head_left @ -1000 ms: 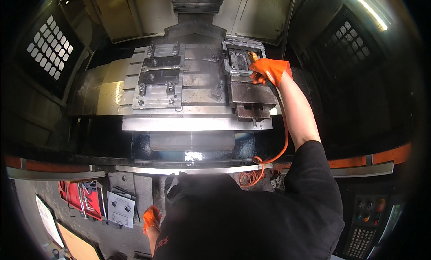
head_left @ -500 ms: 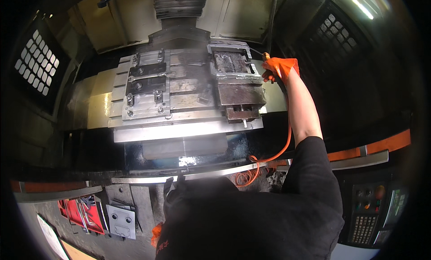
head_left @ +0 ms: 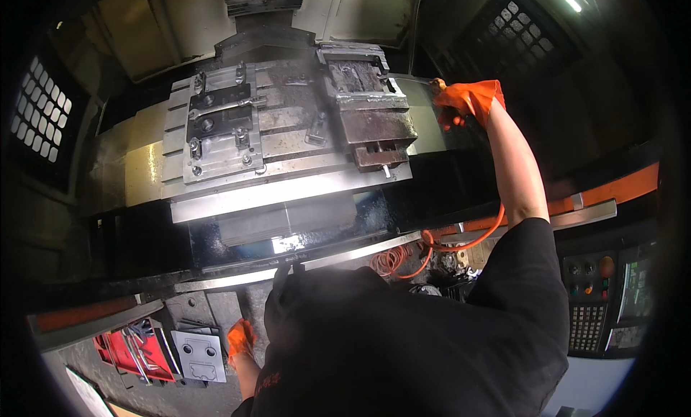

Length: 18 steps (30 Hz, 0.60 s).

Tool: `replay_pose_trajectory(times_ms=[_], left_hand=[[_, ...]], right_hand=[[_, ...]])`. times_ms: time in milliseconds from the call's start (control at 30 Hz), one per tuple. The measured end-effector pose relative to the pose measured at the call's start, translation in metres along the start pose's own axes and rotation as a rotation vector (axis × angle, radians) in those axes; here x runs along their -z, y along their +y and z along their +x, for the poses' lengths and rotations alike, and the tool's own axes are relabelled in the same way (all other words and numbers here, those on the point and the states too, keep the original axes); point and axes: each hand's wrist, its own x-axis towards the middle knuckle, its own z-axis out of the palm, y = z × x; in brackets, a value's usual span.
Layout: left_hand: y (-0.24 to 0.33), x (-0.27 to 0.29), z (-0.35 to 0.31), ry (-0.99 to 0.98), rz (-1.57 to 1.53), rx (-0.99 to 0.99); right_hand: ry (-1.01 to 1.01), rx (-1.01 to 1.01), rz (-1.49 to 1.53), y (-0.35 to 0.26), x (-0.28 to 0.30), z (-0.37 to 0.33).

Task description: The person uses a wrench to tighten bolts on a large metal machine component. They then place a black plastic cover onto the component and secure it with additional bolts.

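Note:
My right hand (head_left: 471, 100), in an orange glove, is closed round an air blow gun (head_left: 437, 84). The gun's thin nozzle points left toward the machine vise (head_left: 376, 126). An orange air hose (head_left: 469, 246) shows below my right forearm; part of its run is hidden. The vise is bolted-looking, dark and wet on the right part of the slotted machine table (head_left: 284, 142). Down at the lower left hangs my left hand (head_left: 242, 338), also gloved in orange, beside my body and near a grey plate with holes (head_left: 199, 356). Its fingers are too indistinct to read.
A fixture plate (head_left: 216, 158) with clamp bolts sits left on the table, a wrench (head_left: 227, 106) lying across it. A red tool tray (head_left: 137, 352) stands at lower left. The coiled hose (head_left: 389, 261) lies by the front sill. A control panel (head_left: 590, 295) is at right.
My right hand with the air blow gun has moved right, away from the vise. My left hand has come further into view. The whole view has shifted and tilted.

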Motion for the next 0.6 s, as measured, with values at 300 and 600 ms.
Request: replay_pose_trajectory(times_ms=[300, 600], left_hand=[[-0.051, 0.044, 0.073, -0.019, 0.244, 0.187], [-0.033, 0.032, 0.048, 0.034, 0.247, 0.174]], right_hand=[[-0.044, -0.011, -0.146, 0.026, -0.005, -0.019], [-0.067, -0.096, -0.027, 0.011, -0.010, -0.028]])
